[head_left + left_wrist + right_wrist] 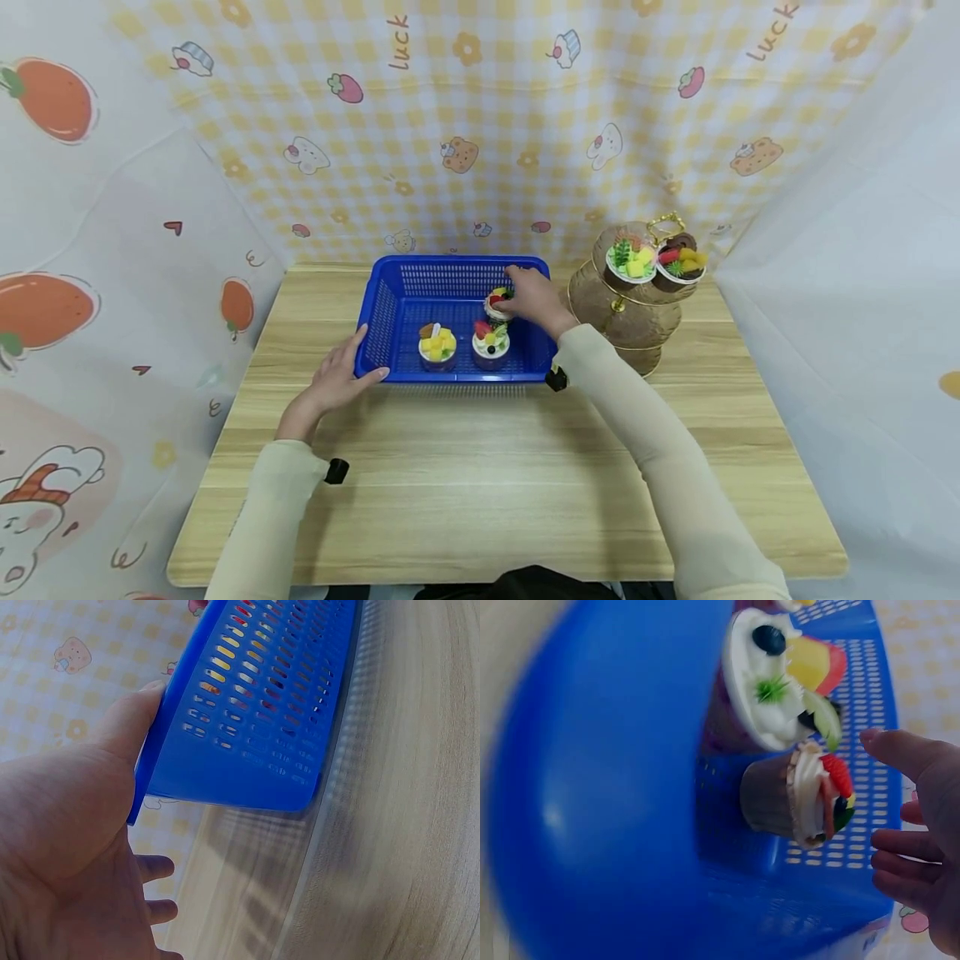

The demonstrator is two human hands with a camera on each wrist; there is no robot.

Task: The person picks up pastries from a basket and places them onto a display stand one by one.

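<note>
Backdrop: yellow-and-white checked cloth [465,104] printed with flowers, bears and cupcakes hangs behind the table.
Left side: from my remote seat I see a white sheet [150,250] with orange fruit and small hearts on it.
Table: pale wood top [480,500], with a person's two sleeved arms reaching over it.
Left hand [333,383]: at the basket's near left corner, thumb against the rim, fingers extended and spread along the outside; I see it steadying the edge rather than wrapped round it.
Blue basket [450,262]: on the table near the cloth, its walls pierced with slots.
Yellow-topped cup [437,348]: upright inside the basket, by the near wall, left of the other two.
Berry-topped cup [491,344]: upright, also by the near wall, right of the yellow-topped one.
Small cupcake [498,306]: inside the basket just behind the berry-topped cup, red fruit and cream on top.
Right hand [536,300]: over the basket's right part, thumb and fingers parted beside the small cupcake; the right wrist view shows me a gap, so it has hold of nothing.
Tiered stand [626,325]: right of the basket, gold-rimmed, carrying a green-and-yellow cup [630,261] and a chocolate-topped cup [680,265] side by side on top.
Right side: plain pale sheet [885,250].
</note>
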